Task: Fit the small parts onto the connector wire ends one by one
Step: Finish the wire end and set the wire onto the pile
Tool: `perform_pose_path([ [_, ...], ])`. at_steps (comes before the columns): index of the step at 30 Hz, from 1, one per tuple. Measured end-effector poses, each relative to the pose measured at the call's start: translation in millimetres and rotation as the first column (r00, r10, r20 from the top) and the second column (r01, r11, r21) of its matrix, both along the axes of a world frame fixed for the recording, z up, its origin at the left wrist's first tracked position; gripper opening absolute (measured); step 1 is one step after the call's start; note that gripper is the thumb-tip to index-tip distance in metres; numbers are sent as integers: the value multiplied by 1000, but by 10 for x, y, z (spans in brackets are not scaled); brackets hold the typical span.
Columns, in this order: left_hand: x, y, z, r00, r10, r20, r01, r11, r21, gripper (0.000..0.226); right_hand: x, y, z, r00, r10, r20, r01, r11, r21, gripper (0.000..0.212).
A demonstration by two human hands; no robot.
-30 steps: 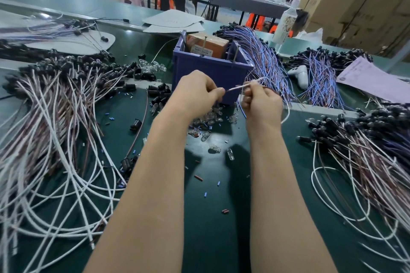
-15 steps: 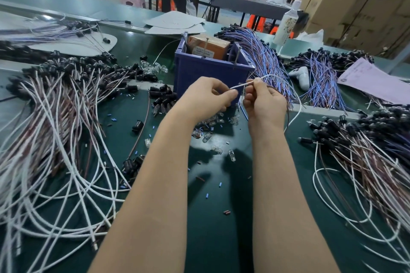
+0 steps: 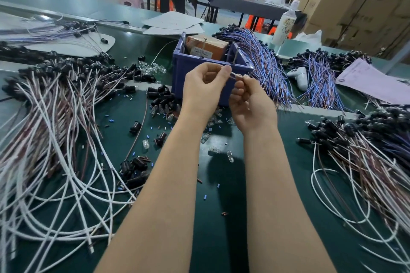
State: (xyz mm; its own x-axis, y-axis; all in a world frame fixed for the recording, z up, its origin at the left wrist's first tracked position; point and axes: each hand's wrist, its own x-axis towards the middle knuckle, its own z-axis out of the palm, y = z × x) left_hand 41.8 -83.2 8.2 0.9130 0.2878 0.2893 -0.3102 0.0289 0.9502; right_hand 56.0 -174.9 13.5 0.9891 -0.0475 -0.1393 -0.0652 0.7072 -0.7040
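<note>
Green table (image 3: 221, 206) lies under the arms. On it, the brown box (image 3: 208, 45) in the blue bin (image 3: 199, 62) has a label too blurry to read. In front of the bin, the left hand (image 3: 204, 88) and right hand (image 3: 250, 104) pinch one thin wire (image 3: 237, 75), fingers clamped on it. It lies almost flat, left to right.

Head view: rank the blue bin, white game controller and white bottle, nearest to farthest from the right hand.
1. blue bin: right behind the right hand, at table centre.
2. white game controller: off to the right, lying between the blue-purple wire bundles.
3. white bottle: far back right, standing upright on the rear table.
</note>
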Motion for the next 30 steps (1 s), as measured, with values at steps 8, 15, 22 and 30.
perform_pose_path([
  [8,42,-103,-113,987,-162,15,162,987,26,14,4,-38,4,984,147,-98,-123,969,216,47],
  [15,41,-105,-93,995,28,97,-44,986,163,9,-33,53,21,978,177,-114,-155,972,176,44],
  [22,19,-23,-58,986,116,120,-154,912,381,7,-24,43,12,995,89,-53,-83,990,112,27],
  [30,0,-32,10,976,-35,-217,11,994,-113,20,-3,84,-7,1000,-13,-24,14,997,76,26],
])
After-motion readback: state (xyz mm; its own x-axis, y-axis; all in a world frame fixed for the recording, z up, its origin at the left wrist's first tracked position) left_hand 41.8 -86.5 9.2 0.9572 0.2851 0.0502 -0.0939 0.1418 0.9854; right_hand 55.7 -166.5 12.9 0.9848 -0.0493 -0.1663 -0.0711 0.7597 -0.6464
